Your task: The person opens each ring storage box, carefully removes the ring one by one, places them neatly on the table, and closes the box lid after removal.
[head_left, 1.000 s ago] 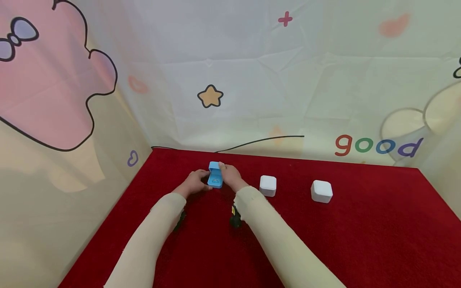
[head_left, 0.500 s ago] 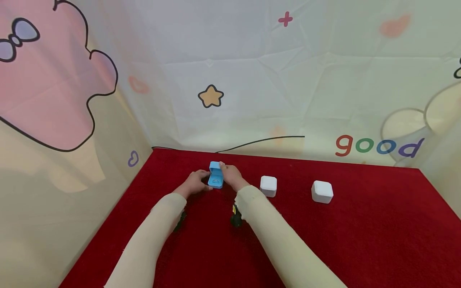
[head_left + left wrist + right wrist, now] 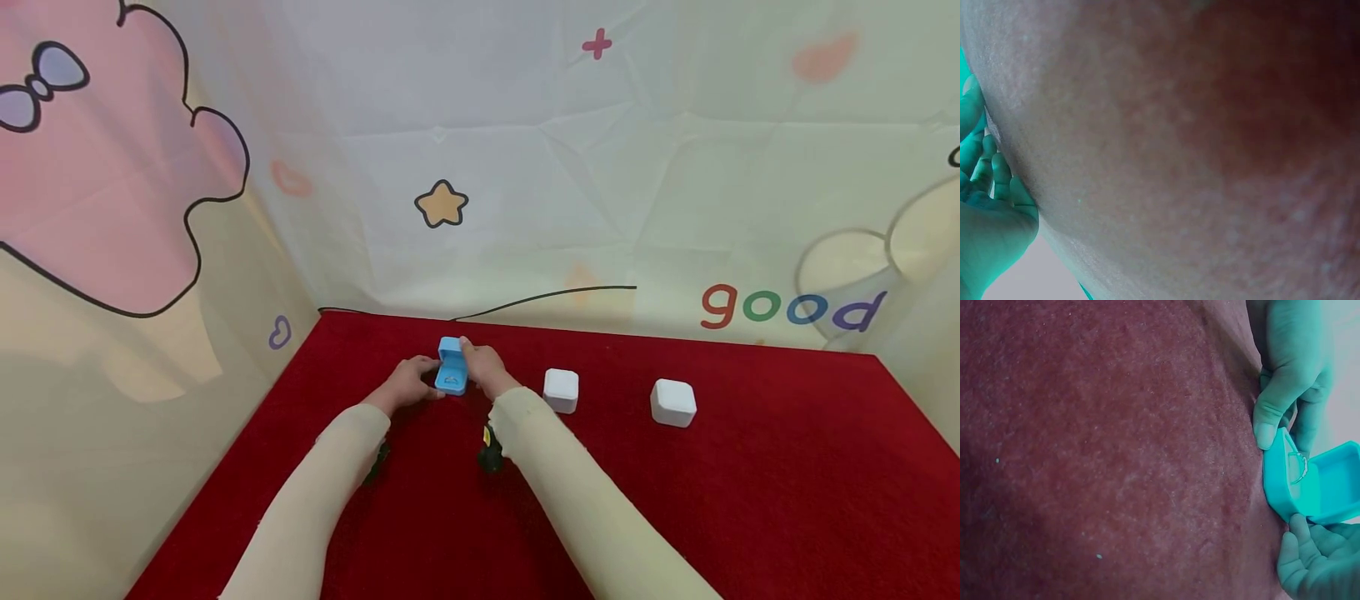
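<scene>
Ring box: over towards the far edge of the bench (image 3: 787, 467), left of its middle; the light blue ring box (image 3: 452, 365) stands between the two hands, its base (image 3: 450, 390) seeming to rest on the red covering, its lid (image 3: 450, 344) tipped up at the back.
Ring: I can make out a thin ring (image 3: 1305, 466) standing in the pad of the base.
Left hand: the left hand (image 3: 407, 382) has its fingers clamped on the base from the left, thumb on the near corner.
Right hand: the right hand (image 3: 486, 368) grips the right side of the box, fingers reaching up to the lid's edge; just how they close behind the lid I can't tell.
White boxes: a nearer white box (image 3: 561, 390) and another white box (image 3: 673, 403), both closed, sit off to the right, apart from the hands.
Step in hand: I'd call it holding the box with its lid raised, the base braced on one side and the lid managed from the other.
What a next move calls for: to my eye, a steady left hold and light pressure by the lid, with fingertips clear of the hinge and the ring unjostled.
</scene>
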Tool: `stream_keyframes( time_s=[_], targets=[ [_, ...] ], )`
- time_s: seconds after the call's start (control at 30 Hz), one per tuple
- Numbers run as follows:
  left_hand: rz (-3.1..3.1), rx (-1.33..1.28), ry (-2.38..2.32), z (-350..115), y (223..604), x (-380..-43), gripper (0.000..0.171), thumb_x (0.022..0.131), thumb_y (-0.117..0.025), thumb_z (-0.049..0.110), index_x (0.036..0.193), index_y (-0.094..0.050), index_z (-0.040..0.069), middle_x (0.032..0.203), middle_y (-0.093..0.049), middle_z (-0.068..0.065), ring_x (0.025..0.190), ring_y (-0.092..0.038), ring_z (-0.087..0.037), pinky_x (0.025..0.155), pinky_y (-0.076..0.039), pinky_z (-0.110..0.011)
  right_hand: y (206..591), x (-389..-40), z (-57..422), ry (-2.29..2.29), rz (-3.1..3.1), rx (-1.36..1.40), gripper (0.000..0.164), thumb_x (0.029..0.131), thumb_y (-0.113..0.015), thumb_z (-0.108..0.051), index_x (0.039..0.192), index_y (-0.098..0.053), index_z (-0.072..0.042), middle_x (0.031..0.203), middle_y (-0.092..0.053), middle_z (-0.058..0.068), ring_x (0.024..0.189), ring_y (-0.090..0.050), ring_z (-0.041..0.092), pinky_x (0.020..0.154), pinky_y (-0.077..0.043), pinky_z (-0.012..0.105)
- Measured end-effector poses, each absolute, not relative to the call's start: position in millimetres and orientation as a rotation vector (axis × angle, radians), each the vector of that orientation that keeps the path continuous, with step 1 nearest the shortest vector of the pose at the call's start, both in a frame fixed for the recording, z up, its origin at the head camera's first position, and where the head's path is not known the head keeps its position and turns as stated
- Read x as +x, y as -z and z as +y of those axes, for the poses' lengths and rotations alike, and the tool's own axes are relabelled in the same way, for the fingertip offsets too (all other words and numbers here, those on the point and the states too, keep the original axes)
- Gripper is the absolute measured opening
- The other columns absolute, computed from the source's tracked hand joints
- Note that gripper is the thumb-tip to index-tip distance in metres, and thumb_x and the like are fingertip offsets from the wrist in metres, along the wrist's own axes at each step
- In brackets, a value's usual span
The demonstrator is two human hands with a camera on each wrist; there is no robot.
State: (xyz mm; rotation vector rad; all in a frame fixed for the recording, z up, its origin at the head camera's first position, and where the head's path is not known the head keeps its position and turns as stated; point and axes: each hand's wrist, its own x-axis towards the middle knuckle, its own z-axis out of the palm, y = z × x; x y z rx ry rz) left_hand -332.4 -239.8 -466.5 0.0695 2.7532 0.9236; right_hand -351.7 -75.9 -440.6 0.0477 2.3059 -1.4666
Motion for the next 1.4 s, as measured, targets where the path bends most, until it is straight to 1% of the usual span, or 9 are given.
stream_keyframes(
  time_s=[0.13, 0.2, 0.27, 0.37, 0.4, 0.57, 0.73, 1.03, 1.4],
  targets=[
    [2.737, 0.065, -0.937, -241.2, 469.1, -337.1, 0.064, 0.093, -0.073, 0.012, 0.151, -0.048, 0.001, 0.153, -0.048, -0.021, 0.145, -0.040, -0.039, 0.118, -0.042, -0.050, 440.7, -352.3, -74.8, 1.491, 2.293, 0.063, 0.062, 0.110, -0.039, -0.045, 0.154, -0.042, -0.001, 0.151, -0.051, 0.020, 0.129, -0.054, 0.034, 0.106, -0.051, 0.044],
    [2.746, 0.080, -0.928, -242.9, 472.0, -340.9, 0.064, 0.092, -0.075, 0.014, 0.150, -0.050, 0.001, 0.151, -0.050, -0.021, 0.141, -0.042, -0.039, 0.115, -0.046, -0.048, 441.8, -353.2, -74.2, 1.504, 2.288, 0.058, 0.063, 0.110, -0.039, -0.046, 0.154, -0.042, -0.001, 0.151, -0.051, 0.020, 0.128, -0.054, 0.035, 0.107, -0.051, 0.045],
    [2.750, 0.084, -0.918, -243.7, 473.3, -342.5, 0.064, 0.092, -0.075, 0.015, 0.149, -0.051, 0.002, 0.150, -0.050, -0.021, 0.140, -0.042, -0.039, 0.114, -0.047, -0.047, 442.8, -353.9, -73.1, 1.528, 2.269, 0.055, 0.063, 0.109, -0.040, -0.046, 0.154, -0.041, -0.002, 0.153, -0.050, 0.020, 0.132, -0.052, 0.036, 0.112, -0.048, 0.047],
    [2.752, 0.090, -0.931, -243.6, 473.4, -341.8, 0.064, 0.092, -0.074, 0.014, 0.150, -0.050, 0.001, 0.150, -0.050, -0.022, 0.140, -0.043, -0.039, 0.115, -0.046, -0.048, 444.3, -352.5, -71.5, 1.553, 2.250, 0.029, 0.064, 0.110, -0.039, -0.047, 0.155, -0.041, -0.002, 0.153, -0.049, 0.020, 0.132, -0.052, 0.037, 0.112, -0.048, 0.048],
    [2.738, 0.074, -0.943, -243.0, 472.4, -340.0, 0.064, 0.093, -0.073, 0.013, 0.151, -0.048, 0.000, 0.152, -0.048, -0.022, 0.142, -0.041, -0.039, 0.118, -0.043, -0.050, 444.9, -351.7, -71.0, 1.565, 2.240, 0.019, 0.064, 0.110, -0.038, -0.047, 0.155, -0.040, -0.001, 0.153, -0.049, 0.020, 0.131, -0.052, 0.037, 0.113, -0.047, 0.048],
    [2.765, 0.082, -0.912, -241.5, 471.0, -334.0, 0.063, 0.095, -0.072, 0.013, 0.151, -0.047, -0.002, 0.152, -0.049, -0.022, 0.141, -0.042, -0.038, 0.118, -0.042, -0.049, 447.6, -348.2, -70.0, 1.622, 2.180, 0.021, 0.064, 0.111, -0.035, -0.047, 0.155, -0.039, 0.000, 0.150, -0.050, 0.022, 0.129, -0.052, 0.036, 0.114, -0.046, 0.048],
    [2.770, 0.088, -0.898, -240.1, 469.2, -332.1, 0.062, 0.095, -0.071, 0.013, 0.151, -0.047, -0.002, 0.153, -0.049, -0.022, 0.142, -0.042, -0.039, 0.120, -0.040, -0.049, 448.6, -346.5, -68.0, 1.655, 2.151, 0.039, 0.061, 0.112, -0.031, -0.042, 0.153, -0.041, 0.001, 0.146, -0.052, 0.022, 0.124, -0.054, 0.035, 0.114, -0.046, 0.049],
    [2.778, 0.085, -0.899, -239.3, 468.8, -332.1, 0.062, 0.095, -0.072, 0.013, 0.150, -0.048, -0.002, 0.154, -0.048, -0.022, 0.142, -0.041, -0.039, 0.119, -0.041, -0.050, 450.5, -346.3, -61.3, 1.637, 2.124, -0.044, 0.056, 0.113, -0.027, -0.035, 0.155, -0.039, 0.000, 0.152, -0.049, 0.021, 0.131, -0.053, 0.038, 0.116, -0.045, 0.050],
    [2.780, 0.092, -0.903, -238.4, 469.2, -331.4, 0.062, 0.094, -0.072, 0.013, 0.150, -0.049, -0.001, 0.153, -0.049, -0.022, 0.142, -0.041, -0.040, 0.119, -0.040, -0.052, 455.3, -343.0, -57.5, 1.649, 2.162, -0.080, 0.054, 0.112, -0.033, -0.034, 0.155, -0.042, -0.001, 0.149, -0.053, 0.020, 0.128, -0.055, 0.036, 0.112, -0.048, 0.048]
  ],
)
